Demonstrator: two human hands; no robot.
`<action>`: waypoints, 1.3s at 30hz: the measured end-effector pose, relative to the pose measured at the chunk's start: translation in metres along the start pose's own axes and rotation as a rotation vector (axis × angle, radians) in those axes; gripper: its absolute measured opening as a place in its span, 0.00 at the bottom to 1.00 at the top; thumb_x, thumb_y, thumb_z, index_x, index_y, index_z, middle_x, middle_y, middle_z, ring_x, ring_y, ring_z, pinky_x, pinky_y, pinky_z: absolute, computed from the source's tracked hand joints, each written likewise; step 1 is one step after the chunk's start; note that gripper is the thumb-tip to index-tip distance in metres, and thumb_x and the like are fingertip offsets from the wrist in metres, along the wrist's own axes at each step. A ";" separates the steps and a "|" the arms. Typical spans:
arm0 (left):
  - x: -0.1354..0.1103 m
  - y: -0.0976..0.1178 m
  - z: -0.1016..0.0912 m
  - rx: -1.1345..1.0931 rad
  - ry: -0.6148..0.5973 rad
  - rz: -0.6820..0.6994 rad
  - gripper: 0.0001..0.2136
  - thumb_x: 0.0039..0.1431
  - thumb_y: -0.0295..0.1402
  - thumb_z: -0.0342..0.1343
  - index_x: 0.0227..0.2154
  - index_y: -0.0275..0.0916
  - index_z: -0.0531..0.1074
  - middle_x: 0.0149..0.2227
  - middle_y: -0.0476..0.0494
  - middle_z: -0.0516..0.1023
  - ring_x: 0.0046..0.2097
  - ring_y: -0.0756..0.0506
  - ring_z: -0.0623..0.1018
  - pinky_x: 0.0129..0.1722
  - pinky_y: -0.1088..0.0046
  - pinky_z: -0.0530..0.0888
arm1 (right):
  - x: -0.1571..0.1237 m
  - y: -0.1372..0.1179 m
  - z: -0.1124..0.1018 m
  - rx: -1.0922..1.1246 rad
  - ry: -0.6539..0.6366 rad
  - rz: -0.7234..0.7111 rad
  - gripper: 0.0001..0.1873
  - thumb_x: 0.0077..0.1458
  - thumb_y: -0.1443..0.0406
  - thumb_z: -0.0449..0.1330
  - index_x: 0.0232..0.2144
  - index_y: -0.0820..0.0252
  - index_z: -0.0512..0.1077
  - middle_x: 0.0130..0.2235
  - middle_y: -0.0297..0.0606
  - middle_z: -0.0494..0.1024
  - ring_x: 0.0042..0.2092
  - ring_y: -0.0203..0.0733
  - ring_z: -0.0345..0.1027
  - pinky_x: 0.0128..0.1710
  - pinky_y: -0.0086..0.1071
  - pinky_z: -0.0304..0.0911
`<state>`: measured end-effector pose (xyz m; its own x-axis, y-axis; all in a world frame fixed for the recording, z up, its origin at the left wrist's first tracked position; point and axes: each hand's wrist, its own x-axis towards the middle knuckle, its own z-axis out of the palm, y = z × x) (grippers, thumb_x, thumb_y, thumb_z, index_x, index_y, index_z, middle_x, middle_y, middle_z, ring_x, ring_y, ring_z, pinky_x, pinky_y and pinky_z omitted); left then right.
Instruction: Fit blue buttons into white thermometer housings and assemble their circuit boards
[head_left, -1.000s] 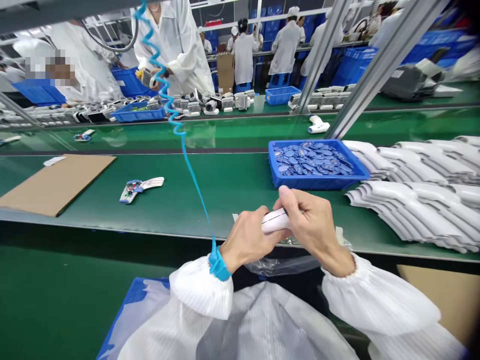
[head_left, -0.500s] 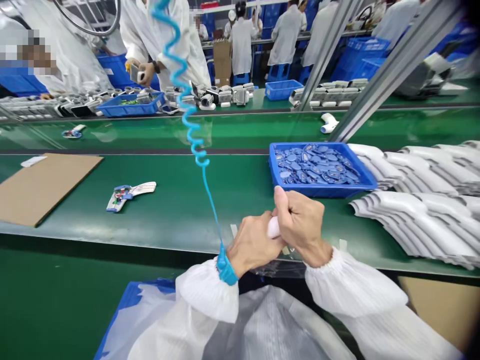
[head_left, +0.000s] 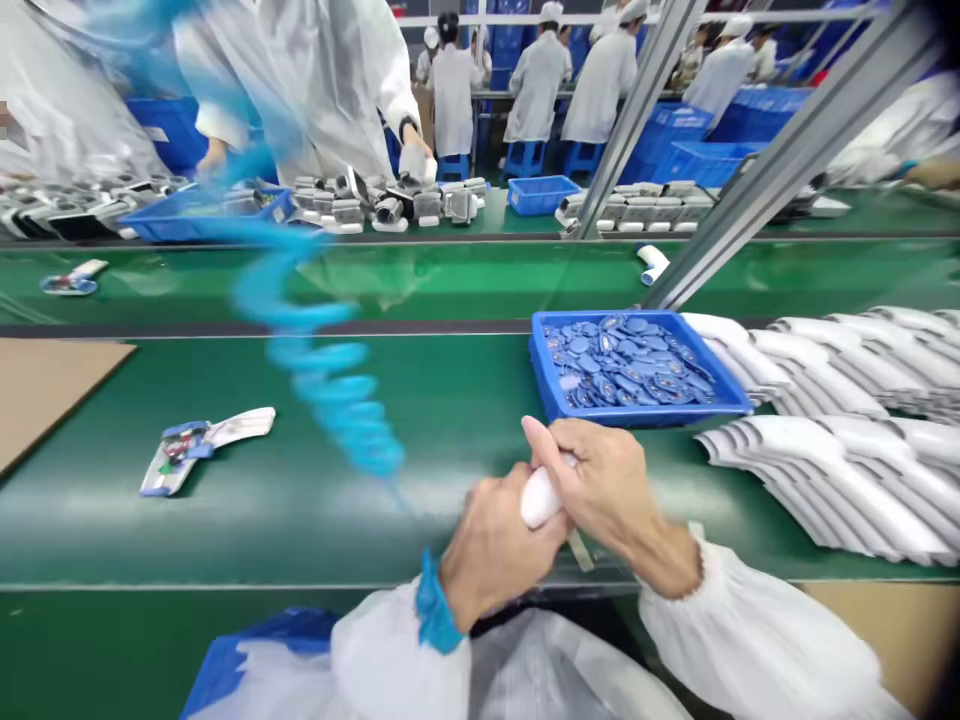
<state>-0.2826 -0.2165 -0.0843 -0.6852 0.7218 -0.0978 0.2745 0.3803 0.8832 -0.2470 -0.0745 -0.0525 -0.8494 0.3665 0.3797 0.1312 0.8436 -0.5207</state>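
Observation:
Both of my hands close round one white, rounded plastic housing [head_left: 538, 498] above the near edge of the green bench. My left hand [head_left: 499, 545], with a blue wrist strap, wraps its lower left side. On its upper right side, my right hand [head_left: 600, 485] grips with the thumb stretched along it. Most of the housing is hidden by the fingers. Just beyond my right hand stands a blue tray [head_left: 541, 385] full of flat blue oval parts [head_left: 630, 355]. To the left lies an opened white handle-shaped shell [head_left: 202, 445] with blue parts and wiring inside.
Stacked white shells [head_left: 840, 470] cover the bench at the right. A coiled blue cord [head_left: 315, 370] hangs at my left. A metal post [head_left: 757, 190] slants across the right. Cardboard [head_left: 52, 390] lies at far left. Across the belt [head_left: 450, 275], co-workers in white coats stand near more parts.
The view has shifted, so the bench sits lower and the left shell farther left. The cord swings left, blurred. More of the white housing shows between my hands, still gripping it.

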 end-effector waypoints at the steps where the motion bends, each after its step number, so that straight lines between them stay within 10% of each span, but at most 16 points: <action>1: -0.001 -0.001 -0.014 0.027 -0.002 -0.037 0.10 0.61 0.42 0.60 0.36 0.41 0.71 0.31 0.48 0.78 0.30 0.45 0.75 0.30 0.70 0.64 | 0.011 0.006 -0.009 0.029 -0.063 0.040 0.28 0.67 0.53 0.53 0.17 0.58 0.71 0.21 0.30 0.74 0.24 0.33 0.66 0.27 0.30 0.54; 7: -0.003 -0.016 -0.097 0.409 0.189 -0.060 0.15 0.60 0.36 0.65 0.48 0.45 0.71 0.42 0.50 0.79 0.40 0.43 0.77 0.39 0.68 0.69 | 0.081 0.080 -0.030 -0.352 -0.137 -0.059 0.11 0.60 0.63 0.62 0.43 0.61 0.79 0.42 0.43 0.82 0.39 0.46 0.75 0.41 0.37 0.64; 13: 0.018 -0.009 -0.091 1.016 0.043 0.014 0.07 0.63 0.32 0.62 0.41 0.36 0.73 0.39 0.40 0.77 0.44 0.33 0.76 0.40 0.58 0.70 | 0.098 0.109 -0.020 -0.491 -0.175 -0.175 0.10 0.62 0.67 0.58 0.31 0.61 0.79 0.33 0.45 0.81 0.37 0.49 0.72 0.36 0.37 0.62; 20: 0.013 0.002 -0.085 0.139 0.253 -0.059 0.09 0.68 0.39 0.55 0.45 0.41 0.70 0.41 0.48 0.77 0.40 0.44 0.74 0.40 0.68 0.68 | 0.073 0.088 -0.043 0.279 -0.060 0.175 0.11 0.61 0.61 0.59 0.43 0.57 0.78 0.33 0.38 0.82 0.27 0.42 0.76 0.29 0.35 0.71; 25: 0.014 0.010 -0.035 -0.467 0.099 -0.159 0.19 0.68 0.51 0.50 0.40 0.37 0.70 0.37 0.43 0.75 0.35 0.46 0.72 0.34 0.71 0.68 | 0.028 0.064 -0.025 0.763 -0.186 0.395 0.21 0.54 0.56 0.67 0.46 0.62 0.77 0.36 0.42 0.84 0.34 0.44 0.79 0.37 0.37 0.77; 30: 0.010 0.021 -0.003 -0.173 0.004 -0.182 0.19 0.70 0.49 0.49 0.53 0.41 0.69 0.40 0.45 0.76 0.38 0.45 0.73 0.38 0.69 0.68 | -0.006 0.043 -0.013 0.610 -0.041 0.357 0.13 0.60 0.58 0.62 0.42 0.57 0.82 0.40 0.40 0.85 0.39 0.45 0.80 0.43 0.39 0.77; 39: 0.016 0.034 -0.025 -0.014 -0.071 -0.076 0.17 0.72 0.45 0.50 0.59 0.48 0.67 0.43 0.49 0.78 0.40 0.45 0.74 0.41 0.70 0.67 | -0.012 0.035 -0.027 0.362 0.043 -0.122 0.12 0.63 0.71 0.58 0.43 0.57 0.80 0.43 0.35 0.85 0.43 0.40 0.80 0.44 0.31 0.77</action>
<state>-0.3010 -0.2071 -0.0444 -0.6539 0.7306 -0.1968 0.2139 0.4280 0.8781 -0.2189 -0.0387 -0.0546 -0.8247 0.2940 0.4832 -0.1652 0.6918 -0.7030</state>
